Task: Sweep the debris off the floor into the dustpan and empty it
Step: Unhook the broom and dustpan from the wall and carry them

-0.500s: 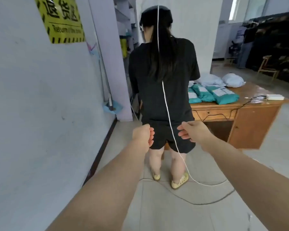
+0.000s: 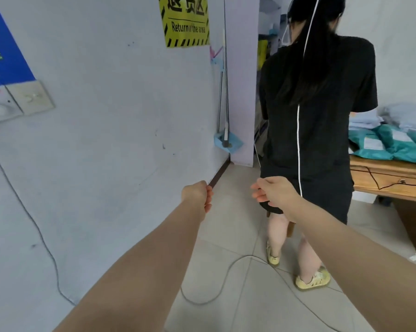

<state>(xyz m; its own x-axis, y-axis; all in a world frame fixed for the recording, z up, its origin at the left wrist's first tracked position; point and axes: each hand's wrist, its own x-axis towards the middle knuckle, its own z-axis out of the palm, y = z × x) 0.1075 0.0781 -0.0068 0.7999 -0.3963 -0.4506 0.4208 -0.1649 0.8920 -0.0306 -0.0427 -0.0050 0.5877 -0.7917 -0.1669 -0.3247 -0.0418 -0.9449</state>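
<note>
while hovering, left hand (image 2: 197, 194) seems empty.

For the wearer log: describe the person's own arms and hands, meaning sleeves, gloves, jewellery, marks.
The left forearm and right forearm are bare as far as the frame shows; no sleeve edge is in view. The left hand and right hand wear no gloves. No watch, bracelet or ring shows, and no tattoo or marking is visible.

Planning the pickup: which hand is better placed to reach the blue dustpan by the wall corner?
Left. The left hand is on the wall side, in line with the dustpan; the right hand faces the person standing ahead. Both look empty.
</note>
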